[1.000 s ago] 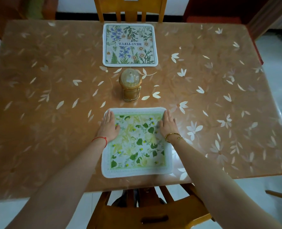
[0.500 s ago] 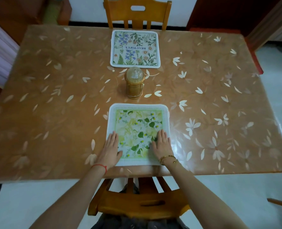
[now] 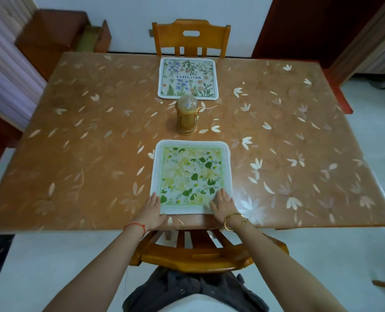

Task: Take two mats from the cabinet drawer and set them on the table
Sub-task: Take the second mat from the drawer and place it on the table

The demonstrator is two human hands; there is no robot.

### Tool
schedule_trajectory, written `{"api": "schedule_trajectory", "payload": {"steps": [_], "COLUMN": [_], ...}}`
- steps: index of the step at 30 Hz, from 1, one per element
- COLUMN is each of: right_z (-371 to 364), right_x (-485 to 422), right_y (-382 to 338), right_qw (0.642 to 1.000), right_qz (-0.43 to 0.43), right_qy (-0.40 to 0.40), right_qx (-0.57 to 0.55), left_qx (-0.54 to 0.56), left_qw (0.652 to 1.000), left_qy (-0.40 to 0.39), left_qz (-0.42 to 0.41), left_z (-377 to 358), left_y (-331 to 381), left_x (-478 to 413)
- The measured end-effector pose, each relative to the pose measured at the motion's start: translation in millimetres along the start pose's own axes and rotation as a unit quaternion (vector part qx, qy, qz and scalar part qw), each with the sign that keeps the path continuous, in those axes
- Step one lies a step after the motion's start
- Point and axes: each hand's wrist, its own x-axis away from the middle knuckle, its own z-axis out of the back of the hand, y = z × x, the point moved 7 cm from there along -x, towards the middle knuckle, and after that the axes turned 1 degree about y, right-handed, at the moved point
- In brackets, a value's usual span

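Observation:
A green-and-yellow leaf-print mat (image 3: pixel 191 174) lies flat on the brown flower-patterned table (image 3: pixel 85 154), near its front edge. My left hand (image 3: pixel 152 210) rests flat at the mat's near left corner, fingers apart. My right hand (image 3: pixel 224 204) lies flat on the near right corner, fingers apart. Neither hand grips anything. A second mat (image 3: pixel 188 78), with blue and white flowers and upside-down lettering, lies flat at the far edge of the table.
A small amber lantern (image 3: pixel 186 117) stands between the two mats. One wooden chair (image 3: pixel 190 39) is tucked in at the far side, another (image 3: pixel 193 251) at the near side below my hands. A dark wooden cabinet (image 3: pixel 52 39) stands at the back left.
My hands have slid back along the green mat from its far corners to its near corners. The camera has pulled back and now sees more of the room.

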Motion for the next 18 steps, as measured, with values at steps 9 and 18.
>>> {"api": "schedule_trajectory", "payload": {"steps": [9, 18], "right_z": [-25, 5], "right_x": [23, 34], "right_y": [-2, 15], "right_qw": [1.0, 0.966], "right_qz": [-0.025, -0.115], "right_qy": [-0.019, 0.063], "right_qx": [-0.001, -0.221], "left_qx": [0.005, 0.059], "left_qw": [1.0, 0.997], "left_qy": [-0.016, 0.012], "left_qz": [0.017, 0.054], "left_z": [-22, 7], "left_y": [7, 19], "left_x": [23, 31]}}
